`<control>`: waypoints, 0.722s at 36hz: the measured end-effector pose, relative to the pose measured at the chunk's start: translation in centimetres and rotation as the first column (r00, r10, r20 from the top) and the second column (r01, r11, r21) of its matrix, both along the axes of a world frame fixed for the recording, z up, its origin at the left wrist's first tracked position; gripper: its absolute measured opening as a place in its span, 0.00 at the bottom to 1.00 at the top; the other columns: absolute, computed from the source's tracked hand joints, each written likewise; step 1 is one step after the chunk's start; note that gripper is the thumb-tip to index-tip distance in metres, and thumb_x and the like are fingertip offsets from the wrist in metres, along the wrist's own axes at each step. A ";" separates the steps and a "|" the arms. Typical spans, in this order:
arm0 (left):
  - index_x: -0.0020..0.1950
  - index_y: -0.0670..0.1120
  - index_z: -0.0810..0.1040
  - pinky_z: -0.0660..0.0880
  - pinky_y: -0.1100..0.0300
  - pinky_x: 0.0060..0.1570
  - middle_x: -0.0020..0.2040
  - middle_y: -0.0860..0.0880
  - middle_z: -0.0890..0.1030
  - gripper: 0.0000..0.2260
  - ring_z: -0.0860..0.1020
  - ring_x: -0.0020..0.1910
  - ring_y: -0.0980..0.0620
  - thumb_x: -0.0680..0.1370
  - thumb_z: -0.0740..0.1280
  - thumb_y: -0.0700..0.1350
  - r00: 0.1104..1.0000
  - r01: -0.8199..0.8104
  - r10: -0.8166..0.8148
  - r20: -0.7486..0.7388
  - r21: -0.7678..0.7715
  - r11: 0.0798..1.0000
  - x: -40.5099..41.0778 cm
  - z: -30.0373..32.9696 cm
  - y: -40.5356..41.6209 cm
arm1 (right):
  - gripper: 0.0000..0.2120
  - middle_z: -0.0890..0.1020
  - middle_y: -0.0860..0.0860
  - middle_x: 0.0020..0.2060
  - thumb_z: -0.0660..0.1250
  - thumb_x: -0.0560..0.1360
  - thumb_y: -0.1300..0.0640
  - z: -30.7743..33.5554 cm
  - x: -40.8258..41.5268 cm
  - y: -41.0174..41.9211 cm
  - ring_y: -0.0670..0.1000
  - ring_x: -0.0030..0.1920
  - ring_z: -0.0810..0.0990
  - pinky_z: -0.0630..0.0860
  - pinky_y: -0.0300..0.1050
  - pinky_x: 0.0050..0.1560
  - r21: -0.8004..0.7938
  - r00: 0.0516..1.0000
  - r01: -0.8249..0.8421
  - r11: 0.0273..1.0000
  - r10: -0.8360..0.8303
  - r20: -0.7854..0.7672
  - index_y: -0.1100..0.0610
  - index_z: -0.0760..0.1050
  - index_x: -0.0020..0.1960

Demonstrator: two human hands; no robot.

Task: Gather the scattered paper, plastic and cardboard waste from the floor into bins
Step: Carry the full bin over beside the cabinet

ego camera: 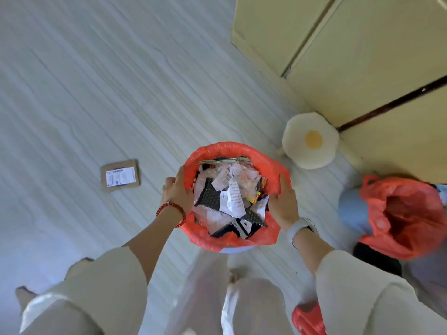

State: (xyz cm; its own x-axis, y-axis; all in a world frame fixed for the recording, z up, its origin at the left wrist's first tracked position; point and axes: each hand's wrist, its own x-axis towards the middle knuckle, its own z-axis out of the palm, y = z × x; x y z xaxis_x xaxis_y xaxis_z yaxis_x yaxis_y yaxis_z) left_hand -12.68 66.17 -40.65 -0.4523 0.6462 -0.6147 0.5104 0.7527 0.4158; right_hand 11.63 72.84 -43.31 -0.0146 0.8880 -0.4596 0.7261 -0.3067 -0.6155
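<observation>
So the round bin lined with a crinkly red-orange plastic bag (232,197) sits right between my two hands, on the pale wood-grain floor (96,93). My left hand (177,189) is on the bin's left rim, fingers (180,176) curled closed over the bag edge and gripping it. My right hand (284,205) is on the right rim doing the same, fingers (283,183) wrapped down over the plastic, thumb tucked inside the liner.

The bin is stuffed almost to the top: a heap of torn white paper slips, clear crumpled plastic film and dark dotted wrapper scraps (229,201), all jagged and layered. The bag itself is thin and glossy, bunched into folds around the rim.

A flat brown cardboard piece with a white printed label (120,176) lies on the floor well left of my left hand, not touched by anything.

Off to the right there's a second bin with a loose red-orange bag (401,218), its mouth sagging open; I can't tell what's in it. Behind the first bin, near the cream-yellow cupboard doors (362,56), sits a soft round white cushion shaped like a fried egg (310,141).

On my left wrist is a red bead bracelet (173,211), on the right a white wristband (301,228).
</observation>
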 end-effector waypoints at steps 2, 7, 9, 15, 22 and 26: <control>0.74 0.54 0.53 0.69 0.46 0.61 0.64 0.41 0.65 0.28 0.68 0.62 0.39 0.76 0.55 0.39 0.999 -0.036 0.036 0.008 -0.001 0.999 -0.5 -2.9 2.3 | 0.32 0.69 0.59 0.47 0.53 0.74 0.70 -2.4 -0.9 2.4 0.46 0.34 0.67 0.63 0.29 0.31 -0.049 0.999 -0.016 0.999 0.018 0.044 0.55 0.52 0.75; 0.74 0.55 0.54 0.70 0.46 0.60 0.66 0.42 0.64 0.29 0.67 0.63 0.41 0.75 0.56 0.39 0.996 -0.083 0.083 0.009 -0.023 0.996 -1.7 -10.3 6.6 | 0.33 0.68 0.44 0.43 0.53 0.73 0.70 -10.4 -2.4 7.1 0.38 0.35 0.64 0.63 0.31 0.34 -0.095 0.999 -0.018 0.995 0.021 0.034 0.56 0.50 0.76; 0.74 0.54 0.53 0.69 0.47 0.59 0.66 0.42 0.63 0.29 0.65 0.64 0.41 0.75 0.57 0.39 0.996 -0.092 0.092 -0.015 -0.021 0.996 -1.8 -12.8 8.0 | 0.33 0.73 0.50 0.50 0.54 0.74 0.69 -13.7 -2.8 8.4 0.47 0.39 0.71 0.69 0.32 0.39 -0.122 0.999 -0.024 0.992 0.028 0.036 0.56 0.49 0.76; 0.74 0.51 0.52 0.68 0.49 0.56 0.66 0.40 0.62 0.30 0.62 0.65 0.42 0.75 0.59 0.38 0.989 -0.114 0.110 -0.102 -0.033 0.993 -1.5 -18.0 10.0 | 0.33 0.54 0.44 0.35 0.54 0.75 0.68 -19.2 -3.5 10.2 0.40 0.28 0.62 0.67 0.30 0.25 -0.163 0.997 -0.069 0.984 0.074 0.019 0.52 0.47 0.76; 0.74 0.51 0.53 0.64 0.43 0.64 0.71 0.41 0.59 0.30 0.60 0.68 0.39 0.75 0.61 0.40 0.979 -0.203 0.201 -0.035 -0.122 0.972 -0.4 -20.3 11.1 | 0.32 0.76 0.51 0.43 0.52 0.77 0.67 -20.2 -2.0 10.9 0.44 0.27 0.69 0.65 0.33 0.24 -0.286 0.989 -0.138 0.948 0.116 -0.093 0.52 0.45 0.76; 0.73 0.48 0.56 0.54 0.42 0.70 0.75 0.43 0.54 0.30 0.53 0.73 0.41 0.74 0.63 0.44 0.956 -0.212 0.196 -0.219 -0.052 0.976 2.1 -19.4 12.8 | 0.25 0.78 0.55 0.50 0.52 0.79 0.64 -18.3 -0.3 11.8 0.52 0.44 0.78 0.74 0.44 0.44 -0.341 0.983 -0.148 0.928 0.100 -0.156 0.54 0.55 0.75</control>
